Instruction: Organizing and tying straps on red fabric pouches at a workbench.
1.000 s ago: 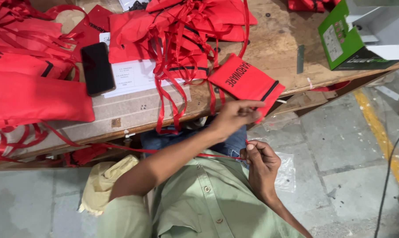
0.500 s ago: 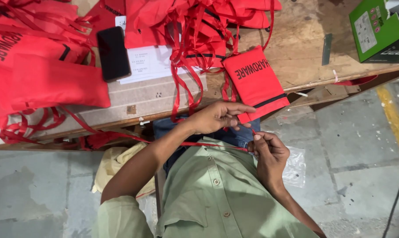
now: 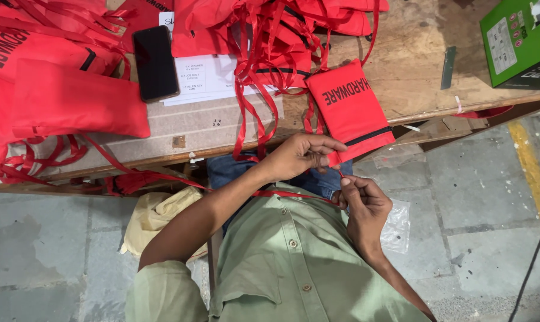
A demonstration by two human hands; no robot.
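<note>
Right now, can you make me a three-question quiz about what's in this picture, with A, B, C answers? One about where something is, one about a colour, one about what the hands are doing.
1. Where does the black phone lie?
A. On the floor
B. On the workbench, beside a white paper sheet
C. In the green box

2. What colour is the pouch at the bench edge?
A. Red with a black band
B. Blue
C. Yellow

3. What are the two hands doing?
A. Resting flat on the bench
B. Holding the phone
C. Pinching a thin red ribbon between them

Answers:
1. B: the phone sits on the workbench, its edge on the white paper sheet.
2. A: the pouch is red, crossed by a black band.
3. C: the left hand and right hand both pinch the red ribbon.
</note>
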